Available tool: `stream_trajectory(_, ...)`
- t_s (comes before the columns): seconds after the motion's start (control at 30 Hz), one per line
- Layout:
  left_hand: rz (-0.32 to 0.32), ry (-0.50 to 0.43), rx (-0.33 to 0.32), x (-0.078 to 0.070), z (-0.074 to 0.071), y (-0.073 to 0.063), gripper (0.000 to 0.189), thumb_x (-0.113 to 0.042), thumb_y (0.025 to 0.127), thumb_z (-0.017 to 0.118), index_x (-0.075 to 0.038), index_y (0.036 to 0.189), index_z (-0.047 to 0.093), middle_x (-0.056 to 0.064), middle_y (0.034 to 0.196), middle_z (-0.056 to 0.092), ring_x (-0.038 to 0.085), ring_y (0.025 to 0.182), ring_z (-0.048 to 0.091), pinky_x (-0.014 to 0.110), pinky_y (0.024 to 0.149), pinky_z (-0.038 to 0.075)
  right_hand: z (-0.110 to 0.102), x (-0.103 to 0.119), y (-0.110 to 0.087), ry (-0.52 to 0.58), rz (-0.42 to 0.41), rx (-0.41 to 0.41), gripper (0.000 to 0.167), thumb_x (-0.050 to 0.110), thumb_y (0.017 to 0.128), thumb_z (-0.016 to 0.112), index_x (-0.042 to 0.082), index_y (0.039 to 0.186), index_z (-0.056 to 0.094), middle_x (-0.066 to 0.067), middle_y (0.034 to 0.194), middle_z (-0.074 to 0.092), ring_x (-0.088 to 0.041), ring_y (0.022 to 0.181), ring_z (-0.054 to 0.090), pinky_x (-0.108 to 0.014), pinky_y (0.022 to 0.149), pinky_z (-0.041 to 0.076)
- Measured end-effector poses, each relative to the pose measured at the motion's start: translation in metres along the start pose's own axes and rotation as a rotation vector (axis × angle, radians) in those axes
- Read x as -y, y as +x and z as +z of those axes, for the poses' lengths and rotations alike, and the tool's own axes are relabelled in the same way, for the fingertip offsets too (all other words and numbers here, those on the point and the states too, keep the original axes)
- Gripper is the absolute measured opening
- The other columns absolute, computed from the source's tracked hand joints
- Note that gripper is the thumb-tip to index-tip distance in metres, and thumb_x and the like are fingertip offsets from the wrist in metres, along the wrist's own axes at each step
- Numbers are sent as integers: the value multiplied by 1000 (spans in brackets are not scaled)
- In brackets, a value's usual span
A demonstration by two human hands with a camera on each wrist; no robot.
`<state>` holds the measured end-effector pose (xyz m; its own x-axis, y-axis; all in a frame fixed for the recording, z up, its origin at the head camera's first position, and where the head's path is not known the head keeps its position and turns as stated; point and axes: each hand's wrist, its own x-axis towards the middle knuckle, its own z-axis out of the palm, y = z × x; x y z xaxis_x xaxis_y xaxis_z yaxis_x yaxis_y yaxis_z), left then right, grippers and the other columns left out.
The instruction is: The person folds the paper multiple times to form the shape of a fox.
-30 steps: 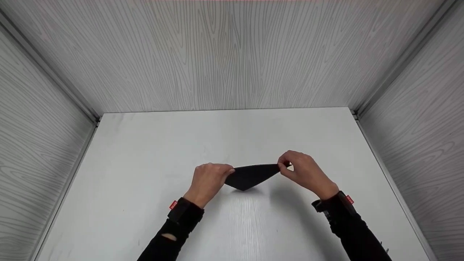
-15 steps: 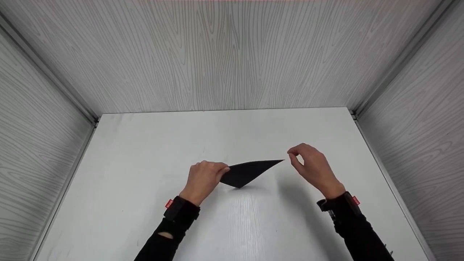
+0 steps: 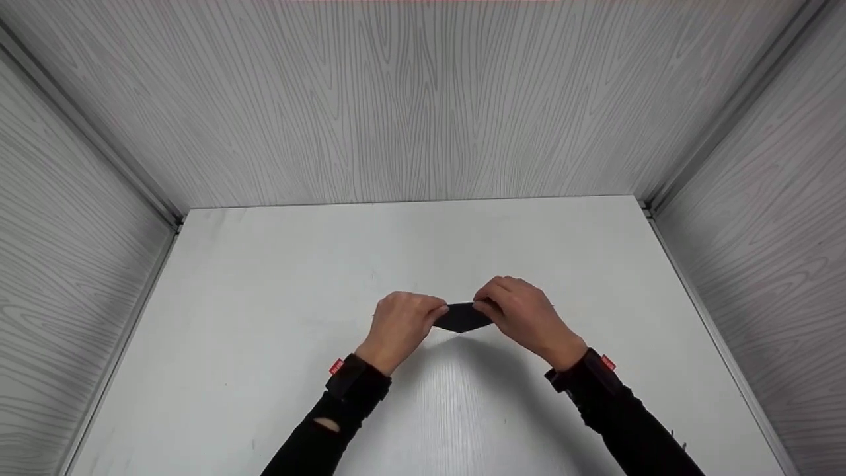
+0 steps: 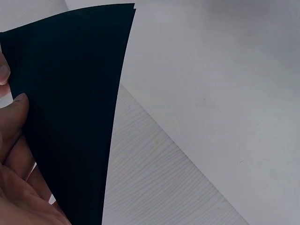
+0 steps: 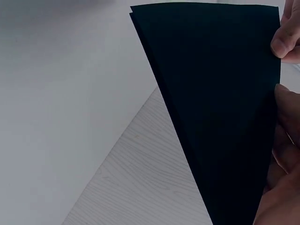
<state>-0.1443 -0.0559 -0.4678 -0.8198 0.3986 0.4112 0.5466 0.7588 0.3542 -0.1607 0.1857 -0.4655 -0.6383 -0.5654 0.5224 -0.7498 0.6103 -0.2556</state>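
In the head view a dark, folded sheet of paper (image 3: 461, 318) is held up over the white table, its lower corner pointing down. My left hand (image 3: 402, 328) pinches its left part between thumb and fingers. Close by on the other side, my right hand (image 3: 527, 320) pinches the right part. Both wrist views show the sheet as a long folded triangle whose doubled layers (image 5: 171, 105) are slightly offset along one edge. The left thumb (image 4: 18, 110) lies against the sheet in the left wrist view. Behind the hands, the side tips are hidden in the head view.
The white tabletop (image 3: 277, 264) spreads beneath both hands. Wood-grain panels enclose it: a back panel (image 3: 423, 99), a left panel (image 3: 66, 251) and a right panel (image 3: 760, 231). Black wrist straps (image 3: 357, 383) with red tags sit on both wrists.
My right hand let go of the paper's right tip and drew away, then came back left and pinched the sheet nearer the middle. My left hand has shifted slightly right, still gripping it.
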Motion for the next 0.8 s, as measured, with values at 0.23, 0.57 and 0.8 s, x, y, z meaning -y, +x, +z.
stream_trajectory(0.23,21,-21,-13,-5,2,5,16,-18,92,80,-14,107,83,-1,93,79,18,80,74,36,73,58,0,1,0,2,-11,12,15,5,91,80,10,97,67,1,89,67,-15,80,64,-32,69,55)
stream_trajectory(0.57,69,-57,-86,-17,8,12,5,-18,93,79,-14,95,82,-3,86,78,14,76,72,33,73,58,0,4,1,-12,-34,-9,15,6,91,79,10,99,66,0,92,67,-14,82,64,-31,69,55)
stream_trajectory(0.8,70,-67,-98,-17,12,12,4,-14,93,79,-16,91,82,-5,82,76,11,72,71,28,66,57,0,4,0,4,-37,-8,15,5,92,78,10,99,66,1,90,67,-14,80,63,-30,68,54)
